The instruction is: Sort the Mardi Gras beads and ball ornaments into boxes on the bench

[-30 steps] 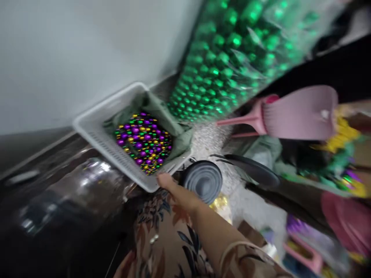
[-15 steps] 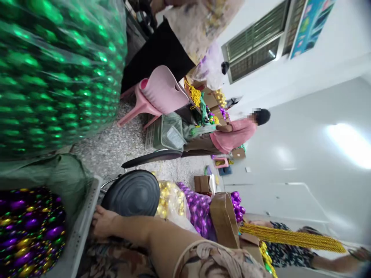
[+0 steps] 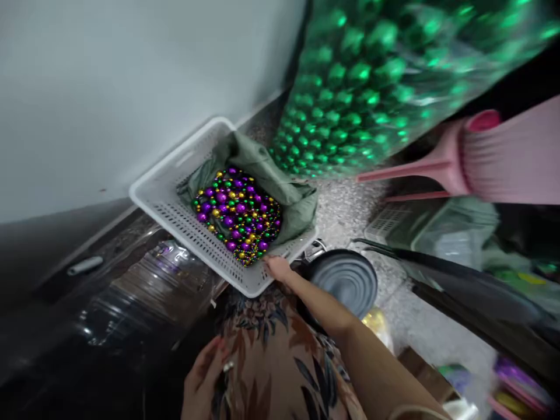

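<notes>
A white plastic basket [image 3: 188, 233], its walls full of slots, stands tilted across the view. Inside it a grey-green bag [image 3: 284, 198] lies pulled wide, with purple, gold and green bead necklaces [image 3: 240, 210] heaped in it. My right hand [image 3: 277, 268] grips the basket's near rim, fingers curled over the edge. Lower down, my left hand [image 3: 205, 373] is beside the flowered clothing on my lap, its fingers stretched out and nothing seen in them. Some blur softens that hand.
A big clear sack of green beads [image 3: 350, 105] stands behind the basket. To the right are a round dark stool [image 3: 345, 283], a pink chair [image 3: 490, 151] and another basket [image 3: 389, 221]. Clear plastic packaging [image 3: 161, 280] lies left, by the white wall [image 3: 109, 87].
My view has swung left and down, away from the room and co-workers, onto the basket. My left hand has come into view. The right hand is still on the basket's rim.
</notes>
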Demonstrator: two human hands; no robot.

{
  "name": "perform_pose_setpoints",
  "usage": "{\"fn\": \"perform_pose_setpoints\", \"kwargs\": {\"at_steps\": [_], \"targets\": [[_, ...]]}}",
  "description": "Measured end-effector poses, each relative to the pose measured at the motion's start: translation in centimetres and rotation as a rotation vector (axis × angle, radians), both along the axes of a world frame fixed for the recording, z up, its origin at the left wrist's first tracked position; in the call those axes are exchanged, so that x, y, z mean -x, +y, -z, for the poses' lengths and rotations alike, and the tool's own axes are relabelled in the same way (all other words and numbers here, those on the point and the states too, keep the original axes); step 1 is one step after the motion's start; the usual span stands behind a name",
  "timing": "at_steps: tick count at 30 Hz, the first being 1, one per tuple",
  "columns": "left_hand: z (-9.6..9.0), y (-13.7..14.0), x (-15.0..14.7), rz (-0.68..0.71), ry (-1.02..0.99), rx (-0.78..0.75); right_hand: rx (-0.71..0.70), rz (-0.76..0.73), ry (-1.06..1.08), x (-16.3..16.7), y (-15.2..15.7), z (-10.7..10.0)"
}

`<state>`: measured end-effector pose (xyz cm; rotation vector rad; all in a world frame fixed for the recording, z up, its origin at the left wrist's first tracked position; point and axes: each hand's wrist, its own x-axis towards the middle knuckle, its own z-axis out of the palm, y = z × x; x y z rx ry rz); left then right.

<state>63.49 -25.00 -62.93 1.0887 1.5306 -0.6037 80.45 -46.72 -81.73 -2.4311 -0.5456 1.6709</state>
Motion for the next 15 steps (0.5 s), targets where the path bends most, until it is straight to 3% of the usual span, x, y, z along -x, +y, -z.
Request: {"fn": "perform_pose_setpoints", "kwargs": {"at_steps": [5, 9, 12, 15], "targets": [[7.5, -0.3, 0.9, -0.142, -0.03, 0.029, 0.098, 0.072, -0.019, 0.4, 4.5, 9.9], [10.1, -0.6, 1.6, -0.193, 0.04, 0.095, 0.24, 0.275, -0.256, -0.2, 5.0, 15.9], [10.7, -1.0, 0.4, -0.173, -0.004, 0.084, 0.208, 0.352, -0.314, -0.7, 4.8, 16.8], [11.6, -1.5, -1.9, -0.075, -0.096, 0.041, 0.062, 0.475, -0.216, -0.4, 5.5, 14.0]]}}
